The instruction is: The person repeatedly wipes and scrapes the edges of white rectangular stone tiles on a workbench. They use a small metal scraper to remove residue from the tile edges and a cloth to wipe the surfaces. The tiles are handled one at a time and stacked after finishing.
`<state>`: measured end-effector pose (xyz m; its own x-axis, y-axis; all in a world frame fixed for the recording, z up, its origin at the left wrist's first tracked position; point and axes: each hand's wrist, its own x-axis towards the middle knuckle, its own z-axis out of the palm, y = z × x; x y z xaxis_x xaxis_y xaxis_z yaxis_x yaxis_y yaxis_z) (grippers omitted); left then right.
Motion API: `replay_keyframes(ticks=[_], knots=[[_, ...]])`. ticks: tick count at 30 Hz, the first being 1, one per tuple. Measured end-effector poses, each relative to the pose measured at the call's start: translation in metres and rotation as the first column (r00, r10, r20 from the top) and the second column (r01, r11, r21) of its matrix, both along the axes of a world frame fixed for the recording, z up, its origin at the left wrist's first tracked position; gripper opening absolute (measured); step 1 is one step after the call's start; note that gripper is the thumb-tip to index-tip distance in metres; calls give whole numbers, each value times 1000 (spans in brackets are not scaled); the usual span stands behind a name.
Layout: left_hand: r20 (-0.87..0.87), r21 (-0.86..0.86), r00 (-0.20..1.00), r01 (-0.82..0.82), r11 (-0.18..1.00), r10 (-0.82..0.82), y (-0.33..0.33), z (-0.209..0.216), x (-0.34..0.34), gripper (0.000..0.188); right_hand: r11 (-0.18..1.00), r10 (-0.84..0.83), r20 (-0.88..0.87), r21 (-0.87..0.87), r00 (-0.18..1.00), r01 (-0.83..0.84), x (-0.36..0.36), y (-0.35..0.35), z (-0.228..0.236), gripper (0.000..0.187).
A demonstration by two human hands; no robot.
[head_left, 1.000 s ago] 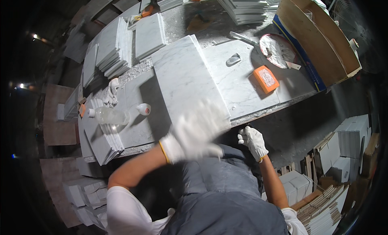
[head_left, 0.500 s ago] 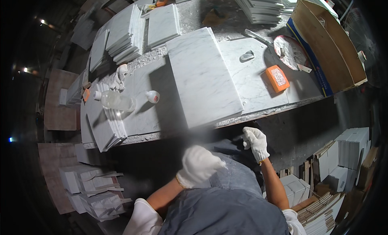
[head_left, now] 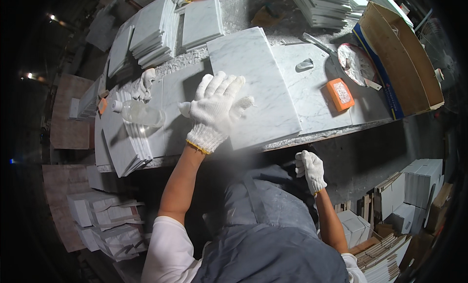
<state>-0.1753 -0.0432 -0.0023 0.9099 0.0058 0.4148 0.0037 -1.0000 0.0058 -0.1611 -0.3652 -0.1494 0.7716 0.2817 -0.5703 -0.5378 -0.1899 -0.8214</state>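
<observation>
My left hand (head_left: 214, 107), in a white knitted glove, is over the near left part of a grey-veined white marble tile (head_left: 263, 83). Its fingers are spread and the palm faces down; whether it touches the surface I cannot tell. The tile rests on the workbench with its near end at the bench edge. A small white bottle (head_left: 184, 109) is mostly hidden behind the left wrist. My right hand (head_left: 312, 172), also gloved, hovers beside my lap in front of the bench. Its fingers are curled in, and whatever they may hold is hidden.
A clear bottle (head_left: 144, 113) lies on stacked tiles at left, near a crumpled rag (head_left: 145, 84). To the right are an orange block (head_left: 340, 94), a round dish (head_left: 355, 64) and a cardboard box (head_left: 404, 49). Tile stacks (head_left: 153, 29) line the back; white cartons (head_left: 105, 212) stand lower left.
My left hand has swung up from my lap to the tile, its fingers now spread. My right hand has barely moved, still curled. The whole view has shifted slightly.
</observation>
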Motion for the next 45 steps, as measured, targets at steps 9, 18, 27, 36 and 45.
replay_keyframes(ticks=[9, 18, 27, 36, 45], knots=[[32, -393, 979, 196, 898, -199, -40, 34, -79, 33, 977, -178, 63, 130, 982, 169, 0, -6, 0, 27], [295, -318, 951, 6, 948, 93, -55, -6, -96, 32, 983, -164, 681, 171, 714, 64, 91, 32, 57, 30], [378, -365, 924, 91, 927, 59, -55, -73, -58, 41, 823, 499, 839, -537, 217, 185, 195, 90, 63, 36], [475, -412, 877, 153, 898, 68, -55, -53, -51, 50, 612, 691, 648, -760, 319, 219, 242, 112, 51, 18], [434, -401, 900, 166, 901, 28, -52, -53, -50, 47, 941, 290, 855, -338, 429, 36, 231, 120, 105, 15]])
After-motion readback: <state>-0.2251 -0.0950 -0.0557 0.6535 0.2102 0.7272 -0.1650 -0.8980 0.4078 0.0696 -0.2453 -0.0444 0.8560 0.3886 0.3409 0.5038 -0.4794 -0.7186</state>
